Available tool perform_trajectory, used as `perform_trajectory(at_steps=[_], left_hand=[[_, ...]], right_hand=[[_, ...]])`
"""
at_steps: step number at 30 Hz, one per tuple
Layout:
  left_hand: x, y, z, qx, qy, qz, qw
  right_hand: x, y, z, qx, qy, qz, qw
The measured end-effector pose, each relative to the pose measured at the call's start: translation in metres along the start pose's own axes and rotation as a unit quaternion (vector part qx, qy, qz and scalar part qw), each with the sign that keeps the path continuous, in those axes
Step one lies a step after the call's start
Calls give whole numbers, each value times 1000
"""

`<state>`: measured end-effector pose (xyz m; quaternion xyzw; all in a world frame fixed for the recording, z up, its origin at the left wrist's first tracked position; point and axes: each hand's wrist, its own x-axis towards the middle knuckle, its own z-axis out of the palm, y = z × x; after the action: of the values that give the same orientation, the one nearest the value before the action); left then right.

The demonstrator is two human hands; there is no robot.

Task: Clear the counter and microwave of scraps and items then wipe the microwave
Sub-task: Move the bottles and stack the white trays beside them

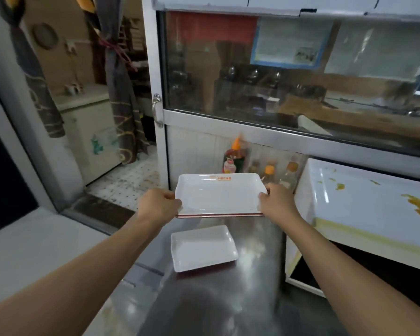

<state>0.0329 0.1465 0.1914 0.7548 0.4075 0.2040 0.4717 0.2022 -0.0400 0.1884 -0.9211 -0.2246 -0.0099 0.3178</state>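
White and red-edged, the big tray [218, 194] hangs level above the steel counter [252, 275], your left hand [159, 204] curled round its left rim and your right hand [277, 202] round its right. A smaller tray [203, 248] lies flat on the counter just below it. Sauce bottles [235, 157] stand behind, and orange smears mark the microwave [364, 204] top to your right.

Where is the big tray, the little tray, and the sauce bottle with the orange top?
big tray [218, 195], head view, bare middle.
little tray [203, 248], head view, flat middle.
sauce bottle [233, 161], head view, label.
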Motion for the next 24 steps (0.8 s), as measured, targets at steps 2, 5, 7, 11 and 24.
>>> perform_trajectory(at_steps=[2,5,7,11,24], left_hand=[[7,-17,-4,20,-13,-3,1000],[19,-44,-1,32,-24,-15,999],[27,-64,5,46,-26,-26,998],[36,-99,22,46,-36,-53,997],[39,-168,82,75,-53,-149,985]], right_hand=[[-1,-2,22,-11,-9,7,1000],[-4,-1,53,-32,-15,22,999],[-4,5,73,-38,-16,37,998],[-5,20,106,-56,-23,55,997],[2,96,195,-40,-96,90,991]])
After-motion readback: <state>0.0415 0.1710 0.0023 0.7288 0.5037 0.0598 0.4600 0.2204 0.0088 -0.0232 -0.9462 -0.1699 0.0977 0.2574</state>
